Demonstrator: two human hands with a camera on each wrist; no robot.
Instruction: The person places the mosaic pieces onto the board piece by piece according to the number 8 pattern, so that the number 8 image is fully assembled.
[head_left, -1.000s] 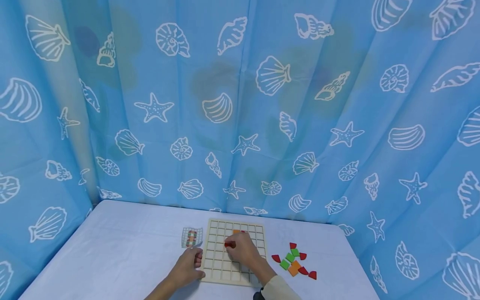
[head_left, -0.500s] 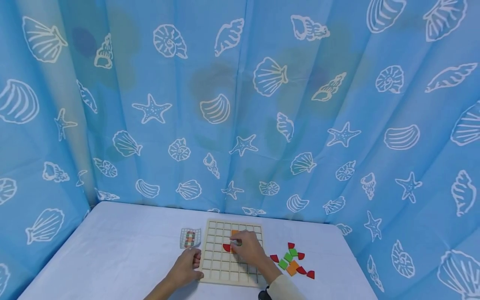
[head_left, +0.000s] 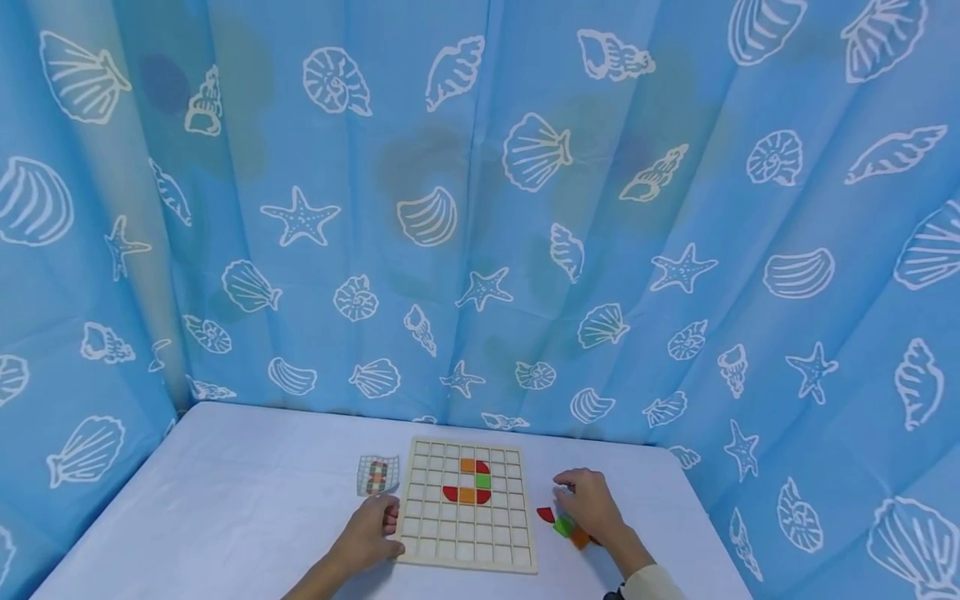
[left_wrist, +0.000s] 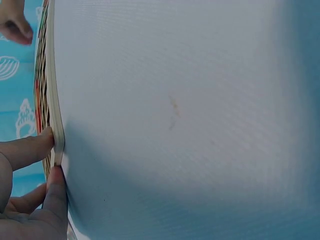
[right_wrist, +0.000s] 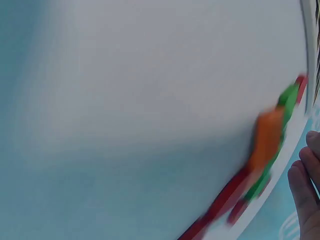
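A pale wooden grid board (head_left: 435, 529) lies on the table; set in its cells are orange squares (head_left: 467, 496), red quarter-round pieces (head_left: 450, 493) and a green square (head_left: 483, 481). My left hand (head_left: 363, 533) holds the board's left edge by the front corner; its fingers and thumb press that edge in the left wrist view. To the right, my right hand (head_left: 592, 504) hovers over loose pieces, its fingers loosely bent with nothing between them. It covers part of the pile; a red quarter-round tile (head_left: 545, 515) and a loose orange square (right_wrist: 267, 137) show.
A small printed pattern card (head_left: 377, 475) lies left of the board, just beyond my left hand. The white-covered table (head_left: 247, 492) meets a blue shell-print curtain (head_left: 420, 292) at the back and sides.
My right hand has let go of a red quarter-round tile on the board and moved right, over the loose pieces. The left hand stays at the board's edge.
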